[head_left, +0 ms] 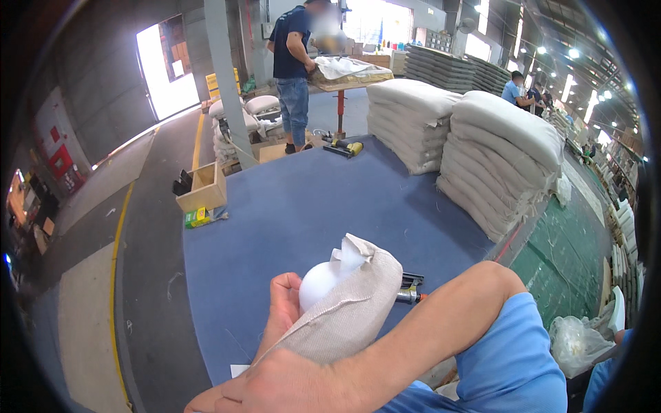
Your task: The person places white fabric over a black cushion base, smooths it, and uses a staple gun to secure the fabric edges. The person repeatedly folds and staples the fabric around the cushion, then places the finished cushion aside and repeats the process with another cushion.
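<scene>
A beige woven-fabric padded piece (344, 313) is held tilted over the blue tabletop, close in front of me. Smooth white padding (320, 286) bulges from its open upper left side. My left hand (281, 303) is closed on the piece from the left, its fingertips against the padding. Across the lower end lies my right hand (292, 382), fingers bent round the fabric; the fingertips run out of view at the lower edge. Behind the piece, partly hidden, a black and silver pneumatic tool (411, 289) rests on the table.
The blue-covered table (275, 206) bears two tall stacks of beige cushions (502, 158), a yellow-black staple gun (344, 146), a wooden box (203, 187) and a green-yellow packet (198, 217). Beyond it, a person (292, 62) works at another table. A grey post (227, 82) rises at the far left edge.
</scene>
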Demonstrator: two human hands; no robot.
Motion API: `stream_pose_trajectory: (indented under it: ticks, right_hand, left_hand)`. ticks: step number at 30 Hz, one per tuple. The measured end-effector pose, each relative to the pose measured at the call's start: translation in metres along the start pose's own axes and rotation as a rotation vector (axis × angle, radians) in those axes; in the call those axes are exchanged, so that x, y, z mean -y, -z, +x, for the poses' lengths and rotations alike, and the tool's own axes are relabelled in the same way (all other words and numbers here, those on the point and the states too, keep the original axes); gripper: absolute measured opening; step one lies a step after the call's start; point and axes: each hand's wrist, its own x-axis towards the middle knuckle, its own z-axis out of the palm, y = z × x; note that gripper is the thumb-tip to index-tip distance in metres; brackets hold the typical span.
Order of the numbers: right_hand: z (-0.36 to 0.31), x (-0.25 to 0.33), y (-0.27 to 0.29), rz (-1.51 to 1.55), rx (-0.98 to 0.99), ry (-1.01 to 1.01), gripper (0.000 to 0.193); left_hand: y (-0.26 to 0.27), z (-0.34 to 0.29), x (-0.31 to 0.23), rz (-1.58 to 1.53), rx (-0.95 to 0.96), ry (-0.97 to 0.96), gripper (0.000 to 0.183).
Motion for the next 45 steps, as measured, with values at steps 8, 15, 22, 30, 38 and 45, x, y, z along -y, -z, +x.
stream_pose_trajectory:
  ticks: [8, 15, 22, 30, 38, 45]
  right_hand:
    - [0.001, 0.001, -0.001, -0.273, -0.022, -0.012, 0.021]
    - [0.006, -0.002, -0.021, -0.122, -0.055, 0.089, 0.020]
    - [0.001, -0.012, -0.017, -0.278, -0.130, 0.226, 0.019]
    - [-0.009, -0.008, 0.004, -0.208, -0.037, 0.279, 0.025]
    - [-0.125, -0.122, 0.023, -0.218, -1.393, 0.153, 0.049]
    - [-0.119, -0.171, -0.027, 0.460, -1.465, -0.278, 0.095]
  left_hand:
    - [0.045, -0.011, -0.018, -0.172, 0.420, 0.031, 0.048]
    - [0.009, -0.023, -0.110, 0.730, 0.489, 0.308, 0.066]
    - [-0.006, 0.006, -0.120, 1.009, 0.562, 0.576, 0.055]
    - [0.000, -0.024, -0.075, 0.376, 0.264, 0.324, 0.060]
    - [0.020, -0.028, -0.039, 0.331, 0.133, 0.124, 0.062]
    - [0.023, -0.020, -0.023, 0.354, 0.099, 0.028, 0.054]
